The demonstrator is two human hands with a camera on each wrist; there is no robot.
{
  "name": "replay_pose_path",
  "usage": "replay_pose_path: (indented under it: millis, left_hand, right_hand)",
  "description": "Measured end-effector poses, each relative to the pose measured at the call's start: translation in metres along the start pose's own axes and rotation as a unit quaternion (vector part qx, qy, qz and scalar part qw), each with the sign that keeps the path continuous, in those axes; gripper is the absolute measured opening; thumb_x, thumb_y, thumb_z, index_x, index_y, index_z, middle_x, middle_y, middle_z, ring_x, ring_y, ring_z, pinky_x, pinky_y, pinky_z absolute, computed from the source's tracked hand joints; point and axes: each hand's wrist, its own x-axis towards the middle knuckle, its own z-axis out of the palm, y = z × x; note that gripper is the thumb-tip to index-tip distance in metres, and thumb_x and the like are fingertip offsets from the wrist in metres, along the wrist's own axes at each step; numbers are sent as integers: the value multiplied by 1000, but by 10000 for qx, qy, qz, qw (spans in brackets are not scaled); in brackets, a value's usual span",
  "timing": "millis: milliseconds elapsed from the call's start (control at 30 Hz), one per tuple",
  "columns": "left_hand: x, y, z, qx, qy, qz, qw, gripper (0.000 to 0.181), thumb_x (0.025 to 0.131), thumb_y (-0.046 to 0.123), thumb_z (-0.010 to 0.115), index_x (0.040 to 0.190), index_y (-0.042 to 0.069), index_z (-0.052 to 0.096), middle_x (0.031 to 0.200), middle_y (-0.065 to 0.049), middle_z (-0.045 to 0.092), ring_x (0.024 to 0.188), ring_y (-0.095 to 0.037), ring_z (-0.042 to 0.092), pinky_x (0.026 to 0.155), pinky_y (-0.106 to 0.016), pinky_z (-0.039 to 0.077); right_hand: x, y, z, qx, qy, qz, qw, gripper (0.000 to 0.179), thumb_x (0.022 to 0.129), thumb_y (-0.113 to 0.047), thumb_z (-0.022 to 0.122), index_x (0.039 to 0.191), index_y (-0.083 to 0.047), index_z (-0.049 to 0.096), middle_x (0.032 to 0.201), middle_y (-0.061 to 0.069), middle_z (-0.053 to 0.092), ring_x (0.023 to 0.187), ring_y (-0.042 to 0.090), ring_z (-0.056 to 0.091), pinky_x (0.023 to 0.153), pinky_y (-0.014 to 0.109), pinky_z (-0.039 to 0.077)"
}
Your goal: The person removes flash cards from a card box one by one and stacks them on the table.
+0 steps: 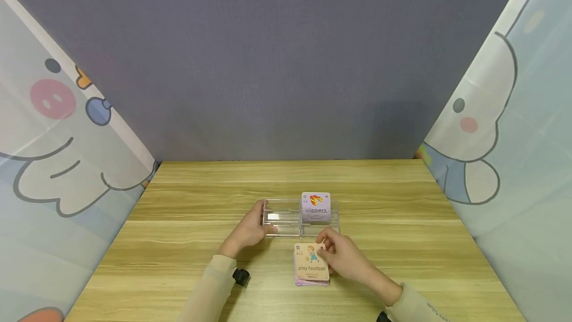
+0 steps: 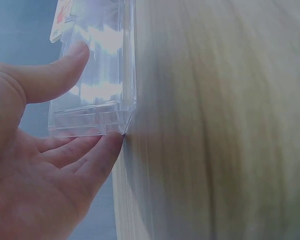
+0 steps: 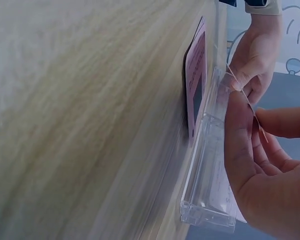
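A clear plastic organizer [image 1: 281, 227] with several compartments lies on the wooden table. My left hand [image 1: 249, 227] grips its left end. In the left wrist view the thumb [image 2: 65, 75] lies along one side and the fingertips touch the end wall. Between thumb and fingers of my right hand [image 1: 346, 257] is a "play football" card [image 1: 311, 260], seen edge-on in the right wrist view. This card is above a small stack of pink-purple cards [image 3: 196, 85] in front of the organizer. A "slippers" card [image 1: 316, 205] leans in the organizer's right half.
The wooden table [image 1: 201, 183] reaches back to a grey wall panel [image 1: 286, 88]. Curtains with cartoon animals hang at the left [image 1: 89, 173] and right [image 1: 532, 173] sides.
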Motion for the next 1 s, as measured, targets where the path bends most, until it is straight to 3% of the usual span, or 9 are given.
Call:
replay_pose_path:
  millis: [167, 400, 1000]
  left_hand:
    - [0, 0, 0, -27, 16, 52, 10000, 84, 89, 18, 80, 152, -5, 30, 137, -17, 55, 125, -38, 54, 108, -54, 45]
    - [0, 0, 0, -26, -23, 49, 10000, 84, 89, 19, 80, 153, -4, 30, 138, -18, 54, 126, -39, 54, 107, -55, 45]
    - [-1, 0, 0, 20, -11, 93, 10000, 83, 90, 20, 80, 152, -4, 31, 137, -17, 54, 126, -40, 54, 107, -55, 45]
  right_hand:
    - [3, 1, 1, -773, 215, -52, 9968, 17, 92, -2, 70, 106, -7, 61, 74, -5, 52, 58, 4, 48, 48, 19, 43]
    - [4, 2, 5, -1596, 401, -156, 9863, 17, 89, -5, 75, 99, -11, 63, 72, -9, 49, 61, 5, 45, 51, 23, 43]
    - [4, 2, 7, -2722, 230, -369, 9612, 17, 85, -9, 80, 95, -9, 65, 83, -3, 56, 67, 7, 48, 53, 21, 42]
